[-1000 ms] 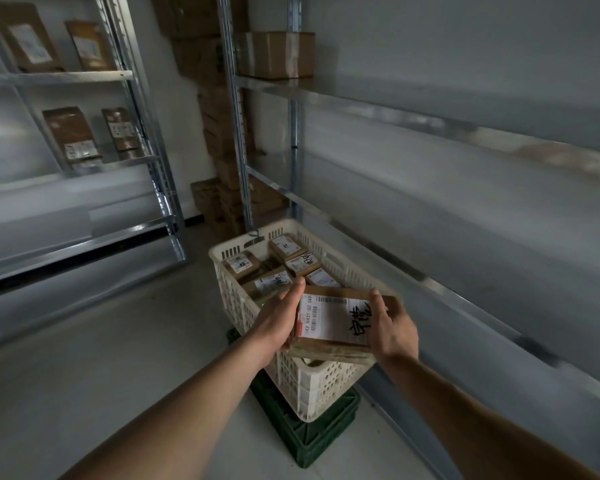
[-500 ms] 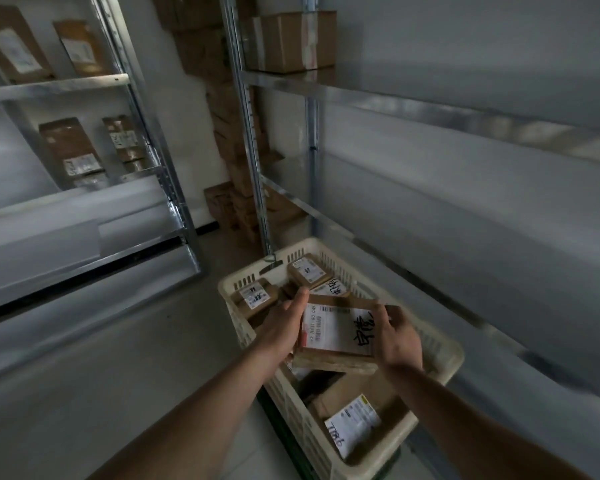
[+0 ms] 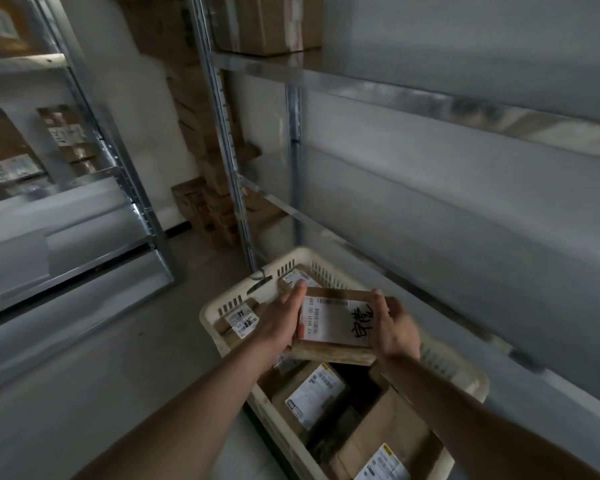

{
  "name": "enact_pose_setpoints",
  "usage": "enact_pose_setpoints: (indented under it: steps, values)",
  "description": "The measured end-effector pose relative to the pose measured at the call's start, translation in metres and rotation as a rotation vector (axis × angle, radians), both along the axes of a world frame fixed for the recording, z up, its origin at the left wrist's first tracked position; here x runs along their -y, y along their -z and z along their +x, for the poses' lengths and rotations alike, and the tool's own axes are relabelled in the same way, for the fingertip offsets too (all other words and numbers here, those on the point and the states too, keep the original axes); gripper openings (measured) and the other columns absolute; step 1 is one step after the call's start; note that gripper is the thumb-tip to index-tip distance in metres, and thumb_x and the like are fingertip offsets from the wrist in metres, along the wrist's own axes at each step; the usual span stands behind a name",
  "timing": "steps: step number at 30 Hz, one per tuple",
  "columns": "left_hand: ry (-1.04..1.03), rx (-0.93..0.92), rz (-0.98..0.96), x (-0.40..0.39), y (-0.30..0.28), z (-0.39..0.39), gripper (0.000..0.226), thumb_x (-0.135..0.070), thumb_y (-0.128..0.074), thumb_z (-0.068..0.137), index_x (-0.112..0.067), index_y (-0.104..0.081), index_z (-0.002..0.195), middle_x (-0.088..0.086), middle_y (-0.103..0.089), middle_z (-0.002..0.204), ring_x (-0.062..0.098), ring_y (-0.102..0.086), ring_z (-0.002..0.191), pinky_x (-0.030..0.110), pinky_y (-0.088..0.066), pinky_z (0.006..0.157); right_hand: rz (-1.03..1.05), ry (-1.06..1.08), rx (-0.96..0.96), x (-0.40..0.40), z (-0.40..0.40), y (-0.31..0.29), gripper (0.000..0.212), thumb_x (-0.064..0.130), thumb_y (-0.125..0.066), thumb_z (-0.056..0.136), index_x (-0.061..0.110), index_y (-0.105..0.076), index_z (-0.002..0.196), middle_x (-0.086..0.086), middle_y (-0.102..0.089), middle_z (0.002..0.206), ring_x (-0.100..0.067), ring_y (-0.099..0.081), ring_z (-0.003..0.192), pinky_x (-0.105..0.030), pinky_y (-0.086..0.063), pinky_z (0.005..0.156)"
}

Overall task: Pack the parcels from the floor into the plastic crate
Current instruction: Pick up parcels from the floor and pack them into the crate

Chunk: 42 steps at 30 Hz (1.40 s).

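Dim, soft, motion-blurred; wide-angle bending at edges

Both hands hold a flat brown parcel (image 3: 336,323) level above the cream plastic crate (image 3: 465,386): the left hand (image 3: 278,327) grips its left edge, the right hand (image 3: 394,327) its right edge. Its white label faces up. More labelled parcels (image 3: 312,396) lie inside the crate, beside metal shelves (image 3: 413,95).
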<state>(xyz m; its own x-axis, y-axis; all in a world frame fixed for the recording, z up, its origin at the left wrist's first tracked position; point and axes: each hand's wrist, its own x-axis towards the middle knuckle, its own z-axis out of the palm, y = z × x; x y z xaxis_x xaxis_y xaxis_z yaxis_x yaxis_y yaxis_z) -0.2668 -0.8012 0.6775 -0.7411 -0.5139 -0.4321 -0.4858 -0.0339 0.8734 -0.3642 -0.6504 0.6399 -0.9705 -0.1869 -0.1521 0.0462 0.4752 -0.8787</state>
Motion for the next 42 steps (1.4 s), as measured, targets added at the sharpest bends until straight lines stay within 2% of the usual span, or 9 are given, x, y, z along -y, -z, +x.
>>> enact_pose_setpoints:
  steps: [7,11,16,18,20,24,29,34,42]
  values:
    - [0.162,0.006,-0.003,0.084,0.014,-0.033,0.075,-0.079,-0.031,0.085,-0.017,-0.068,0.105,0.017,-0.071,0.106,0.033,-0.068,0.099,0.052,-0.051,0.095,-0.015,0.158,0.038,0.066,-0.006,0.004,0.043,0.055,-0.032,0.102,0.021,-0.057,0.105,-0.003,-0.061,0.086,-0.015,-0.057,0.076,-0.029,-0.046,0.065]
    - [0.249,0.026,-0.015,0.128,0.016,-0.049,0.085,-0.088,-0.029,0.076,-0.026,-0.063,0.123,0.012,-0.071,0.105,0.029,-0.068,0.096,0.044,-0.053,0.090,-0.053,0.242,0.074,0.107,-0.003,0.014,0.061,0.074,-0.032,0.090,0.022,-0.059,0.104,-0.010,-0.066,0.096,-0.030,-0.064,0.091,-0.052,-0.056,0.084]
    - [0.313,0.024,-0.043,0.161,0.033,-0.072,0.083,-0.098,-0.028,0.060,-0.036,-0.070,0.096,0.012,-0.074,0.094,0.031,-0.071,0.088,0.053,-0.054,0.088,-0.055,0.299,0.125,0.136,-0.001,0.020,0.048,0.068,-0.034,0.095,0.027,-0.057,0.104,-0.006,-0.067,0.094,-0.025,-0.066,0.088,-0.051,-0.059,0.082]
    - [0.337,0.026,-0.048,0.168,0.045,-0.083,0.100,-0.103,-0.026,0.052,-0.038,-0.066,0.116,0.005,-0.072,0.111,0.027,-0.069,0.097,0.049,-0.052,0.093,-0.069,0.317,0.131,0.143,-0.003,0.022,0.060,0.078,-0.032,0.087,0.026,-0.058,0.106,-0.006,-0.068,0.097,-0.026,-0.067,0.090,-0.052,-0.058,0.083]
    - [0.347,0.043,-0.052,0.174,0.046,-0.091,0.105,-0.101,-0.026,0.058,-0.032,-0.057,0.131,0.004,-0.068,0.120,0.024,-0.066,0.103,0.040,-0.050,0.093,-0.073,0.336,0.145,0.147,-0.011,0.029,0.070,0.084,-0.030,0.077,0.027,-0.059,0.103,-0.006,-0.069,0.097,-0.027,-0.067,0.090,-0.053,-0.057,0.083]
    - [0.366,0.060,-0.015,0.181,0.042,-0.104,0.072,-0.077,-0.027,0.088,-0.020,-0.066,0.109,0.017,-0.070,0.107,0.035,-0.067,0.099,0.041,-0.052,0.083,-0.091,0.326,0.188,0.157,-0.027,0.035,0.055,0.075,-0.034,0.087,0.025,-0.059,0.094,-0.008,-0.068,0.093,-0.027,-0.067,0.087,-0.053,-0.057,0.082]
    - [0.425,0.091,-0.027,0.204,0.062,-0.126,0.106,-0.099,-0.024,0.062,-0.011,-0.068,0.102,0.017,-0.073,0.097,0.035,-0.070,0.092,0.055,-0.053,0.091,-0.115,0.326,0.255,0.176,-0.042,0.054,0.063,0.083,-0.034,0.076,0.031,-0.059,0.102,-0.004,-0.069,0.092,-0.025,-0.069,0.085,-0.050,-0.061,0.074]
    - [0.471,0.120,0.013,0.228,0.086,-0.151,0.096,-0.099,-0.027,0.062,-0.024,-0.067,0.107,0.006,-0.073,0.101,0.024,-0.069,0.095,0.050,-0.054,0.091,-0.091,0.352,0.291,0.199,-0.058,0.076,0.042,0.058,-0.039,0.099,0.023,-0.061,0.100,-0.005,-0.068,0.091,-0.020,-0.066,0.082,-0.041,-0.059,0.075]
    - [0.582,0.185,0.146,0.266,0.128,-0.188,0.074,-0.082,-0.030,0.076,-0.027,-0.069,0.108,0.006,-0.074,0.104,0.024,-0.070,0.099,0.047,-0.053,0.094,-0.149,0.480,0.408,0.247,-0.070,0.135,0.067,0.079,-0.040,0.081,0.025,-0.066,0.110,-0.006,-0.070,0.100,-0.026,-0.069,0.090,-0.050,-0.060,0.079]
